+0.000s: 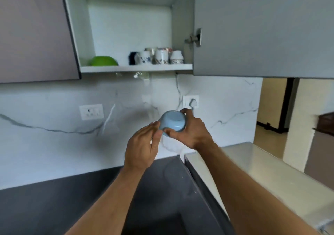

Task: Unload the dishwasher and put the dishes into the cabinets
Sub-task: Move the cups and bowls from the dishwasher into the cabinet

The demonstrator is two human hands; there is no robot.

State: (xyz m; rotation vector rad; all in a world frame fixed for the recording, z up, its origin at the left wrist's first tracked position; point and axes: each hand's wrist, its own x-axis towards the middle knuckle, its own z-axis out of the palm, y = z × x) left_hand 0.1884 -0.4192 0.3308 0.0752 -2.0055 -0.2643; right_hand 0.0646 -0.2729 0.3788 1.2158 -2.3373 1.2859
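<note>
Fingers [184,112] of both hands around blue bowl [172,121]

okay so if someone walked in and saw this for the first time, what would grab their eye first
Probably the pale blue bowl at the centre, gripped by the right hand with the left hand touching its side. Next, the open cabinet above, where a bright green bowl sits left of a cluster of white cups.

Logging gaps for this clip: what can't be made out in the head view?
- Dishwasher: nowhere in the head view.
- Blue bowl: inside hidden, its base faces the camera; right hand covers its far side.
- Mugs on the cabinet shelf: blurred, count unclear.
- Left hand: fingers touch the bowl; grip unclear.
</note>
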